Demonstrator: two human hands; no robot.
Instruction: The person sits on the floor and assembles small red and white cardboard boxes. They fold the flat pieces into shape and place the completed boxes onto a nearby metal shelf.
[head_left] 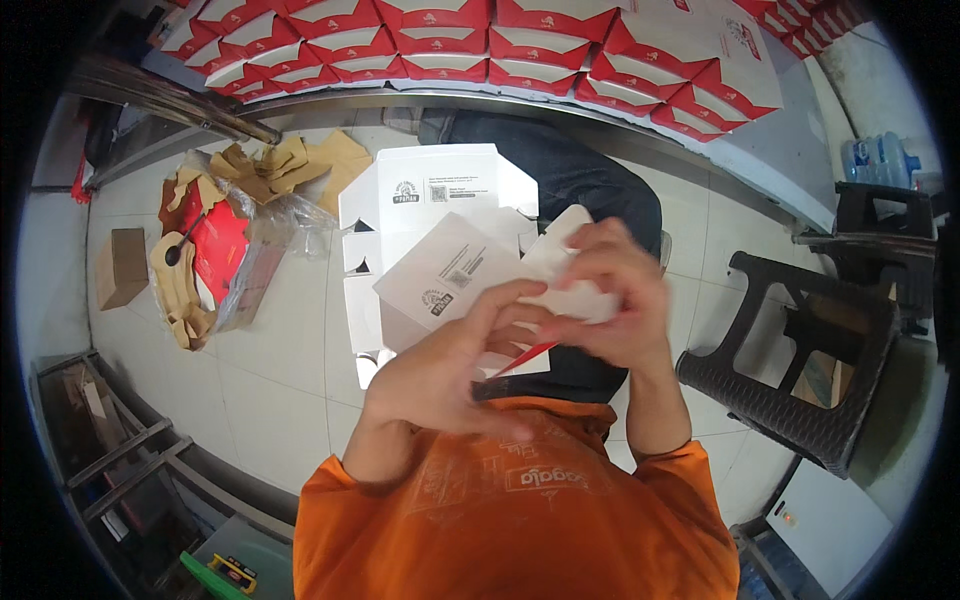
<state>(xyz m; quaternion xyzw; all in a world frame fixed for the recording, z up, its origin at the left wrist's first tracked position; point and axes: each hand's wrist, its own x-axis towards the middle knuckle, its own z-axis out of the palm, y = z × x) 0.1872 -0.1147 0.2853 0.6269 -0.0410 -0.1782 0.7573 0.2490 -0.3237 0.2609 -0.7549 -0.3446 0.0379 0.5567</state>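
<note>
Right now I've got red-and-white boxes (440,42) lining the table (795,150) ahead, a dark stool (864,372) rightward; the right hand (628,300) is blurred (fingertips hard to read), pinching the part-folded carton (450,250) above a flat white blank (400,225), while the left hand (435,370) touches it, thumb spread wide

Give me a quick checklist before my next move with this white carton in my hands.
1. Left hand at the held carton: ok.
2. Right hand gripping firmly: cannot tell; it is blurred by motion.
3. Held carton fully folded: not ok; a broad printed panel sticks out flat toward the left.
4. Flat carton beneath it lying unfolded: ok.
5. Red-and-white boxes stacked apart from both hands: ok, in rows at the far side.
</note>
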